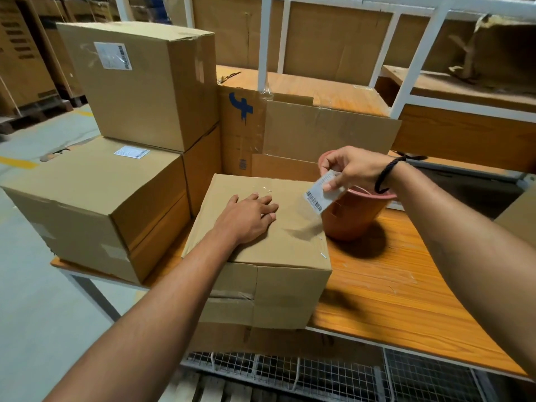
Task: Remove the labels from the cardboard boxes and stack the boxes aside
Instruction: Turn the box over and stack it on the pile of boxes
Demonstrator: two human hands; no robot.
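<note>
Two bare hands over one plain brown cardboard box at the near edge of an orange wood-grain table. Left hand: flat on the box top, fingers straight, gripping nothing. Right hand, black cord band at the wrist: thumb and fingers pinching a white rectangular barcode label, raised at the box's far right corner, over the rim of a reddish-brown plastic bucket. Lower end of the label blurred; cannot tell whether still stuck to the box. Bucket upright on the table, just beside the box.

Further left, two bigger brown boxes, stacked: lower stacked box with a small white sticker on top, upper stacked box with a taped white sticker on its front. Behind, a flattened cardboard sheet with a blue mark, upright before a white metal rack.
</note>
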